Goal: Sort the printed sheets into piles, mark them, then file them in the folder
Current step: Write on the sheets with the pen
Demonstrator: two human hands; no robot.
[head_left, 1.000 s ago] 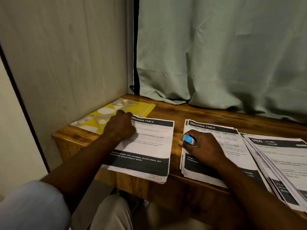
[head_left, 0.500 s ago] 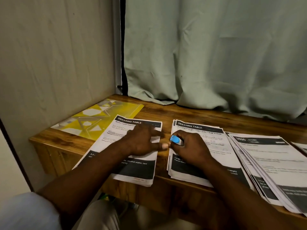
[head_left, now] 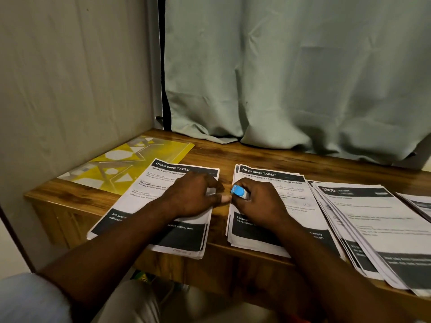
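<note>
Three piles of printed sheets lie along the wooden desk: a left "Dressing Table" pile (head_left: 140, 206), a middle "Dressing Table" pile (head_left: 293, 201) and a fanned right pile (head_left: 373, 220). A yellow patterned folder (head_left: 130, 162) lies flat at the far left. My left hand (head_left: 193, 197) rests on the left pile, its thumb reaching across the gap towards the right hand. My right hand (head_left: 256, 201) sits on the middle pile and grips a blue-capped marker (head_left: 238, 191), cap pointing left.
A pale green curtain (head_left: 291, 89) hangs behind the desk and bunches on its back edge. A wall panel (head_left: 70, 89) closes the left side. More sheets (head_left: 419, 203) show at the right border. The piles overhang the desk's front edge (head_left: 233, 249).
My left hand slid right from the folder's edge across the left pile until its thumb came next to the marker's cap. My right hand stayed on the middle pile with the marker.
</note>
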